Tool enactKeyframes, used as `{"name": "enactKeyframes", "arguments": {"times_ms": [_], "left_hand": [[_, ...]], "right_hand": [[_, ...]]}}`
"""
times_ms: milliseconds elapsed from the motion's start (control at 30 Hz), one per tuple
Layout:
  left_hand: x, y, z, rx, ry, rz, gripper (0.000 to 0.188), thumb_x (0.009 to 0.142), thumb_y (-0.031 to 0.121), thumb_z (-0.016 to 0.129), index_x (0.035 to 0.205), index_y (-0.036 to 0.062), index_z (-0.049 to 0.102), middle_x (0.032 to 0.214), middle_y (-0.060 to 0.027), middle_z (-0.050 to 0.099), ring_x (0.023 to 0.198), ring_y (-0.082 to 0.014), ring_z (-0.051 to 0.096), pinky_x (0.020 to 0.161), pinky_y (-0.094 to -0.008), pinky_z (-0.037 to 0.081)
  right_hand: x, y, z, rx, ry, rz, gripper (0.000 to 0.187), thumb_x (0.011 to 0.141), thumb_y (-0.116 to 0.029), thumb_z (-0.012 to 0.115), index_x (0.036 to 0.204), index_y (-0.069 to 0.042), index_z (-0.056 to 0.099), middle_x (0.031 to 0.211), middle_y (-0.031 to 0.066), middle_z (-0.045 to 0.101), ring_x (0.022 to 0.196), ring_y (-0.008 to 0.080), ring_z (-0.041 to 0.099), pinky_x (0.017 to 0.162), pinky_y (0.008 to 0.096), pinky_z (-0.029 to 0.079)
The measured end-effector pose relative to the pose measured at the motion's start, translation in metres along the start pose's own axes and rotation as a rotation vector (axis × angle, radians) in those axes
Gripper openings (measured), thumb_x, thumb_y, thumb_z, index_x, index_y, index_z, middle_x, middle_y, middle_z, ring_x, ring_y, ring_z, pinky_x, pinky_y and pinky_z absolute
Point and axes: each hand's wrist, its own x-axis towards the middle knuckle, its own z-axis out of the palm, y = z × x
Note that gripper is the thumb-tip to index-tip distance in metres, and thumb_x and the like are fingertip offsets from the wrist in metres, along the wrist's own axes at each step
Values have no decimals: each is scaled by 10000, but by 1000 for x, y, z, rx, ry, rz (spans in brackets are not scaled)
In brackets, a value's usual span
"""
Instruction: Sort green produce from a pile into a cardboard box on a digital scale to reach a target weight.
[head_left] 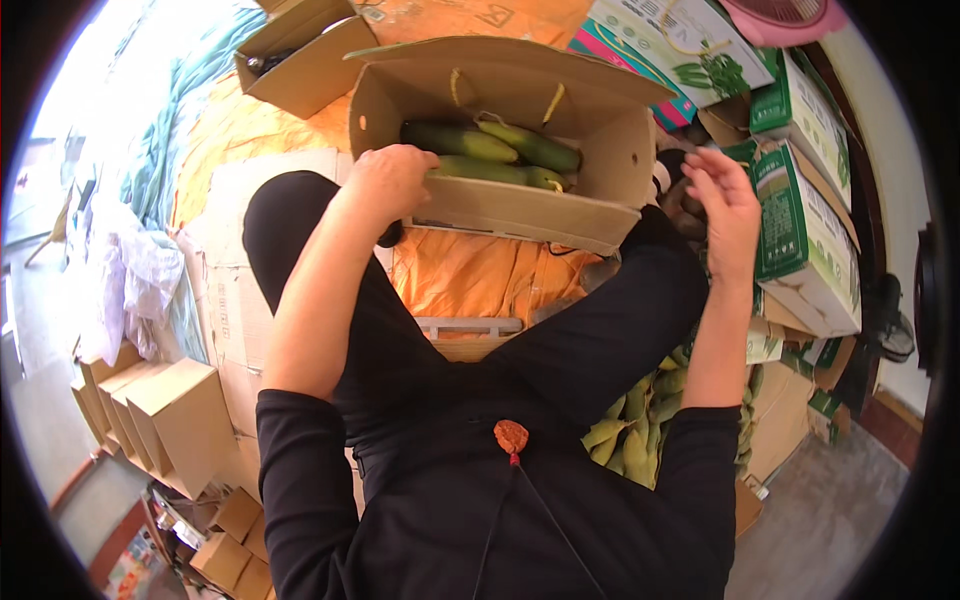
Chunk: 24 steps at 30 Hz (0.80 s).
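An open cardboard box [520,212] stands in front of my crossed legs. Several long green vegetables [470,141], resembling cucumbers or zucchini, lie inside it. My left hand [387,182] is bent over the box's left near corner, thumb on the near side. Its curled fingertips reach inside, beside the end of the nearest vegetable [480,171]; part of the grip is hidden. Raised to the right of the box, my right hand [728,205] holds nothing, and its fingers are apart. Yellow cord ends [555,103] hang along the box's far inner wall.
Green and white cartons [800,225] stand along the right side. A heap of yellow-green vegetables [637,435] lies beside my right thigh. Orange sheeting [480,275] covers the floor ahead. A smaller open box [308,62] sits at the far left, and folded brown boxes [175,410] stand left.
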Motion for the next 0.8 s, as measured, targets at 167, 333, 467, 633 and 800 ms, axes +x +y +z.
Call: {"name": "enactKeyframes", "arguments": {"times_ms": [167, 333, 467, 633, 800], "left_hand": [[6, 0, -1, -94, 57, 56, 439, 712, 150, 673, 1145, 94, 627, 1053, -148, 639, 1012, -336, 588, 884, -415, 463], [7, -9, -2, -119, 23, 106, 449, 704, 133, 681, 1148, 98, 623, 1058, -169, 633, 1025, -337, 586, 875, -419, 467], [9, -4, -3, -180, -7, 109, 443, 693, 90, 679, 1132, 74, 625, 1092, -183, 626, 1029, -354, 582, 882, -410, 459], [11, 0, -3, -158, -3, 117, 444, 682, 60, 665, 1124, 61, 626, 1073, -179, 636, 1014, -353, 588, 887, -401, 456], [5, 5, -3, -129, -16, 59, 434, 673, 25, 659, 1106, 53, 637, 1067, -181, 641, 998, -343, 600, 882, -396, 455]], "right_hand": [[-63, 76, -108, -238, 282, 200, 261, 899, -115, 602, 1145, -27, 588, 1031, 62, 643, 914, 121, 604, 746, 239, 474], [-175, 210, -176, -403, 446, 508, 234, 825, -45, 635, 1058, -28, 635, 869, 63, 663, 733, 122, 603, 645, 265, 498], [-290, 296, -196, -403, 628, 780, 152, 761, -86, 692, 896, -16, 677, 743, 87, 663, 636, 142, 612, 572, 293, 495], [-355, 305, -162, -625, 501, 1146, 213, 767, -113, 683, 974, -68, 661, 880, 107, 664, 687, 227, 633, 537, 359, 489], [-347, 277, -135, -921, 293, 1203, 319, 783, -184, 706, 1091, -141, 637, 1139, 129, 621, 1047, 285, 584, 859, 397, 500]]}}
